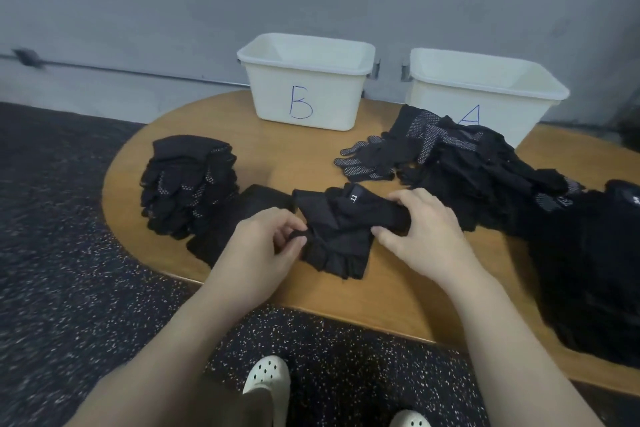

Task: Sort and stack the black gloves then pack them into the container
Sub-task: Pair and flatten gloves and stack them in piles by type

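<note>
A black fingerless glove (341,239) with a small tag reading 11 lies at the front middle of the wooden table (301,156). My left hand (268,243) pinches its left edge between thumb and fingers. My right hand (420,232) grips its right side, thumb under and fingers over. A stack of dotted black gloves (188,184) sits to the left, with a flat stack of plain black gloves (235,222) beside it, partly behind my left hand. An unsorted heap of black gloves (460,166) spreads on the right. Two white containers stand at the back, B (304,80) and A (485,94).
More black gloves (588,270) cover the table's right end down to its front edge. The table's curved front edge runs just below my hands. A dark speckled floor (69,253) surrounds the table, a grey wall stands behind the containers, and my white clogs (266,378) show below.
</note>
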`<control>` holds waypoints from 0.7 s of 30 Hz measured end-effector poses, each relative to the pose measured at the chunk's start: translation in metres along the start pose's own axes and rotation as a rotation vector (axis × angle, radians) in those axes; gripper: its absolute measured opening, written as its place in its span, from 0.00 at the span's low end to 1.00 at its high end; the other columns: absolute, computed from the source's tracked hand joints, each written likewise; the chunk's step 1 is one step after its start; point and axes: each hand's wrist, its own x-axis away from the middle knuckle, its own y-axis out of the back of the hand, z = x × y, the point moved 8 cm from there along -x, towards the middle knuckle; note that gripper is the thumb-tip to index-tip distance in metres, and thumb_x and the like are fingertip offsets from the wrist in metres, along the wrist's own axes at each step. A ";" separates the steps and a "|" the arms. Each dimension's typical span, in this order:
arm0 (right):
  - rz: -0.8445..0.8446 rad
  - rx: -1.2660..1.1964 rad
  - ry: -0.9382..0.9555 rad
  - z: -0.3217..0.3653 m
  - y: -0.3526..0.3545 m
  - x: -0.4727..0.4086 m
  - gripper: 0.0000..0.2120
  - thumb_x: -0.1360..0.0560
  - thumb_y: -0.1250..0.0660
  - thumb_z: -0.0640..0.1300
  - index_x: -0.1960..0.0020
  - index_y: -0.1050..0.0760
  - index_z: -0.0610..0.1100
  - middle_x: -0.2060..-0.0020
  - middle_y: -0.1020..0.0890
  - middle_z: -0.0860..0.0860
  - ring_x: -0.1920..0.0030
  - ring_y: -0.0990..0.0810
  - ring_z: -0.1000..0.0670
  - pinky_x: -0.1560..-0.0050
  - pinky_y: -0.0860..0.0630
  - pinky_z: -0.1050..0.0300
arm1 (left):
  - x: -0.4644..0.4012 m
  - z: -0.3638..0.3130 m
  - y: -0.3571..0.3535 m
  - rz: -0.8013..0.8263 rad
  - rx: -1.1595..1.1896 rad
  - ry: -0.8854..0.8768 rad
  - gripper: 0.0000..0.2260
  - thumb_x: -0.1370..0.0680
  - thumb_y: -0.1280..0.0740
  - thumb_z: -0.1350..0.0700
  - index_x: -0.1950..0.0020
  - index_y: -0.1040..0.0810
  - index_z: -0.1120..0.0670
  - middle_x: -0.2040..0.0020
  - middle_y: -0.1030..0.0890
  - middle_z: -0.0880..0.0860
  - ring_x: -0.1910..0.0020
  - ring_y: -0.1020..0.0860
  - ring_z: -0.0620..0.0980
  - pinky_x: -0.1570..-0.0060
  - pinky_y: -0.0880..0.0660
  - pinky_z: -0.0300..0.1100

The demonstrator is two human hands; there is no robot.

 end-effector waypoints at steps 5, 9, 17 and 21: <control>-0.011 0.063 0.099 0.025 -0.006 -0.004 0.25 0.27 0.26 0.60 0.32 0.24 0.56 0.42 0.31 0.56 0.36 0.32 0.51 0.28 0.38 0.48 | 0.004 0.005 0.015 -0.058 -0.041 -0.083 0.04 0.23 0.27 0.56 0.50 0.18 0.47 0.56 0.23 0.41 0.53 0.23 0.42 0.49 0.23 0.44; -0.057 0.031 0.153 0.031 -0.010 -0.006 0.14 0.26 0.25 0.55 0.43 0.18 0.53 0.41 0.28 0.55 0.36 0.32 0.51 0.27 0.39 0.48 | -0.001 -0.015 0.015 -0.101 -0.160 -0.235 0.05 0.22 0.31 0.55 0.46 0.18 0.51 0.50 0.22 0.44 0.49 0.24 0.46 0.45 0.25 0.47; -0.175 -0.272 0.081 0.015 0.010 -0.006 0.09 0.21 0.30 0.48 0.60 0.24 0.49 0.68 0.23 0.55 0.66 0.25 0.54 0.66 0.32 0.57 | -0.011 -0.024 -0.034 0.128 -0.239 -0.293 0.26 0.19 0.33 0.48 0.21 0.31 0.50 0.22 0.32 0.47 0.23 0.36 0.45 0.23 0.40 0.41; -0.237 -0.445 0.002 0.002 0.020 -0.005 0.07 0.20 0.31 0.47 0.57 0.22 0.47 0.66 0.19 0.51 0.64 0.22 0.51 0.63 0.27 0.57 | -0.017 -0.014 -0.054 0.244 -0.307 -0.307 0.30 0.18 0.35 0.44 0.17 0.40 0.48 0.16 0.44 0.49 0.18 0.47 0.47 0.21 0.55 0.38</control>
